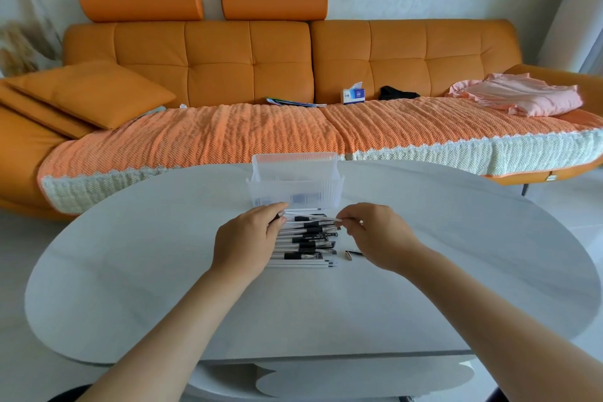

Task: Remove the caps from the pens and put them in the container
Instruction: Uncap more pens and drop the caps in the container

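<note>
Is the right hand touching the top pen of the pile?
Touching. The head view shows the right hand pinching one end of the top pen between thumb and forefinger, while the left hand grips its other end.

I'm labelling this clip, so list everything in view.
pens: pile, white and black, table centre
top pen: one, white, held over pile
container: one, clear, behind pile
table: one, pale grey, foreground
sofa: one, orange, behind table
cushions: stack, orange, sofa's left end
tissue box: one, white-blue, on sofa
cloth: one, pink, sofa's right end
left hand: one, grips top pen's left end
right hand: one, pinches its right end
</note>
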Available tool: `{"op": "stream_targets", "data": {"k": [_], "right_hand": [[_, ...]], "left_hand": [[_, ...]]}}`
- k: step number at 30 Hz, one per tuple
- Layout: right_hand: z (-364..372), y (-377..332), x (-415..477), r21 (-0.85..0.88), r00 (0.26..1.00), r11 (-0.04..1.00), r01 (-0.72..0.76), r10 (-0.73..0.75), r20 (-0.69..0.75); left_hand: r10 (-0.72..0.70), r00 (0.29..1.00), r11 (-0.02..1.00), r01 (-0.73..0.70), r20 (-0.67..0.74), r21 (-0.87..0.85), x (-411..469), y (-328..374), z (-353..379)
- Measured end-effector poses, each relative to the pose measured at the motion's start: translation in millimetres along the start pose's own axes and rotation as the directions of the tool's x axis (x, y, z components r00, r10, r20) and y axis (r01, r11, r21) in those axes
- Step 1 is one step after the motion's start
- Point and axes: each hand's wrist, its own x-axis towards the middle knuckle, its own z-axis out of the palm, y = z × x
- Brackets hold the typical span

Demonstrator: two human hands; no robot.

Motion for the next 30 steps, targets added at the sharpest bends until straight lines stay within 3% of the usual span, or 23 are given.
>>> {"op": "stream_targets", "data": {"k": [10, 19, 24, 27, 30], "right_hand": [[0.3, 0.6, 1.2, 0.031, 1.0, 0.999, -0.015, 0.016, -0.02], [0.5, 10.1, 4.8, -0.061, 0.996, 0.996, 0.064, -0.068, -0.057], [-0.6, 10.0, 3.2, -0.015, 0.987, 0.991, 0.129, -0.13, -0.091], [4.1, 4.5, 0.7, 0.049, 0.981, 0.98, 0.192, -0.19, -0.031], [7.7, -0.5, -0.3, 0.12, 0.981, 0.974, 0.194, -0.196, 0.007]], "left_hand": [[-0.016, 0.999, 1.0, 0.017, 0.043, -0.021, 0.4, 1.0, -3.7], [-0.01, 0.984, 0.998, 0.021, 0.18, -0.058, 0.0, 1.7, -4.2], [0.049, 0.963, 0.998, -0.038, 0.263, -0.045, -0.8, 2.1, -6.2], [0.093, 0.934, 0.995, -0.072, 0.344, -0.073, -3.8, 8.2, -4.3], [0.11, 0.935, 0.993, -0.091, 0.338, -0.072, -4.4, 12.7, -3.5]]}}
